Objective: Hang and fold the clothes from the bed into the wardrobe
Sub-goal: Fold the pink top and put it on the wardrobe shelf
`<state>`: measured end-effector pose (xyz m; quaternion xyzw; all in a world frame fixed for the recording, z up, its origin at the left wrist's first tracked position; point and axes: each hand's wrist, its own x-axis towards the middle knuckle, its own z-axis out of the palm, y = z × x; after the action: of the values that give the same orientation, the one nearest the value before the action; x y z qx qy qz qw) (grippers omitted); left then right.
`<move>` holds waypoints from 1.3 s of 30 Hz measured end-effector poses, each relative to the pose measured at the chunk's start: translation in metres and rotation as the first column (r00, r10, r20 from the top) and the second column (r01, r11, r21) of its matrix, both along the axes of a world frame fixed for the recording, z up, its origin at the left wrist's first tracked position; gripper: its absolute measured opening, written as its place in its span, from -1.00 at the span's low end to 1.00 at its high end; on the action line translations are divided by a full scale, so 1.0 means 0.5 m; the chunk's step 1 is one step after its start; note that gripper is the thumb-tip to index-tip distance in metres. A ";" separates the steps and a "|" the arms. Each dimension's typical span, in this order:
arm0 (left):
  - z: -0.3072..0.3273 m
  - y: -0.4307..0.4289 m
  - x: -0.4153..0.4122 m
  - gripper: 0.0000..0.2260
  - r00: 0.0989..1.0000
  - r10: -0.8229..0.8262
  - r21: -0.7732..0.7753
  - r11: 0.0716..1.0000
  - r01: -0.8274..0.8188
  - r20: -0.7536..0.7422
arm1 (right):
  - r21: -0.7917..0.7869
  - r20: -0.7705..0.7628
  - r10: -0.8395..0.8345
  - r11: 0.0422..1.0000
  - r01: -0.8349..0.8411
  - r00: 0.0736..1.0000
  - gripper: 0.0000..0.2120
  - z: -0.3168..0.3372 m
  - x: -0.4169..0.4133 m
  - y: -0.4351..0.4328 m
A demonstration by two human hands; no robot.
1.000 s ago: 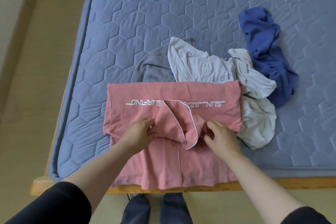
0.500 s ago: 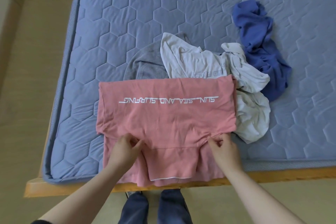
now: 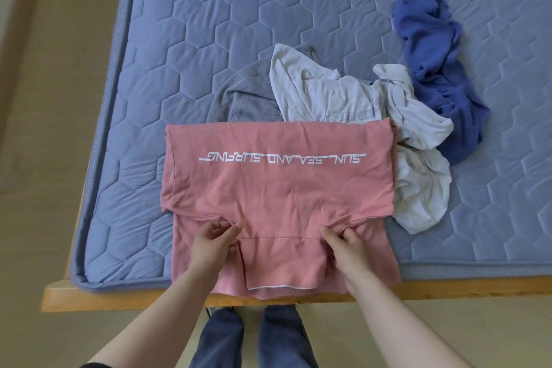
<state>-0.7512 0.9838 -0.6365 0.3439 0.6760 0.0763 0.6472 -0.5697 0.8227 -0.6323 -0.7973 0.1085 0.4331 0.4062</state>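
- The pink shirt [image 3: 277, 188] lies flat under both hands at the near edge of the mattress [image 3: 239, 24], and its nearest edge reaches onto the wooden bed frame [image 3: 119, 296] below the wrists.
- Its cloth is a plain dusty pink with soft creases that run toward the two hands. A line of white lettering [image 3: 282, 157] crosses it beyond the fingertips and reads upside down from here: SUN_SEA_AND_SURFING.
- One layer is folded over another. A narrower flap with a thin white edge lies between the two wrists, close to the frame.
- The left hand [image 3: 212, 245] has its thumb and curled fingers pinched on a small bunch of pink fabric at the edge of the upper layer.
- The right hand [image 3: 346, 248] pinches the same edge in the same way, well apart from the left hand.
- The mattress, blue and quilted in hexagons, also bears three loose pieces:
  - a grey garment [image 3: 248, 98] beyond the left hand, partly under the shirt's far edge;
  - a crumpled white garment [image 3: 328, 98] beyond and to the right of the right hand, touching the shirt;
  - a bunched blue garment [image 3: 433, 69] farther right, against the white one.
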 end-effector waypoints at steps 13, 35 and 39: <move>0.012 -0.015 0.043 -0.66 0.819 -0.422 -0.068 0.900 0.432 -0.389 | -0.031 -0.041 0.061 0.998 -0.062 0.997 -0.68 0.004 -0.042 -0.012; 0.031 -0.001 -0.127 -0.61 0.655 -0.360 0.188 0.767 0.613 -0.665 | -0.351 0.497 0.419 0.898 -0.265 0.760 -0.77 0.067 -0.094 0.012; 0.034 0.026 -0.148 -0.74 0.767 -0.314 0.109 0.890 0.443 -0.559 | -0.255 0.362 0.534 0.845 -0.469 0.764 -0.83 0.066 -0.133 0.059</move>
<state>-0.8252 0.9969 -0.6197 0.5552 0.7291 -0.0749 0.3932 -0.6361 0.8525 -0.5994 -0.8989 -0.1669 0.3349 0.2281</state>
